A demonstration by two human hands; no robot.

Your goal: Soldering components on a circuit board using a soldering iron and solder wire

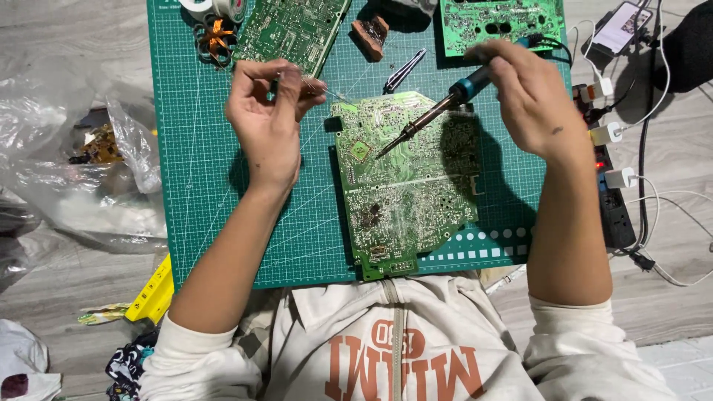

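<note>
The board (405, 186) lies flat on the green mat (200, 193), just in front of the person's chest, solder side up. The tip of the iron (420, 122) touches it in the upper left part, near a small square pad area. To do this joint well, the tip should rest on pad and lead together, the wire (327, 90) should come to the joint and not to the tip, and the iron should lift straight off without dragging across the near tracks. The board is not fixed, so light pressure is better.

The board is green, with an odd shape: the upper corner is cut slanted and the right side is rounded. It is covered with many silver solder points and pale tracks. Some darker spots show in the lower middle; whether they are burnt or only shadow cannot be told.

The right hand (523, 93) holds the iron by its blue-black grip like a pen, fingers closed around it. The left hand (267, 111) is raised above the mat, thumb and fingers pinching the thin wire, which points toward the board.

Further away lie two more boards (293, 30) (501, 22), a brown sponge (370, 36), tweezers (405, 70) and a tape roll (215, 7). On the right is a power strip (613, 193) with plugs and white cables, and on the left a plastic bag (74, 163).
</note>
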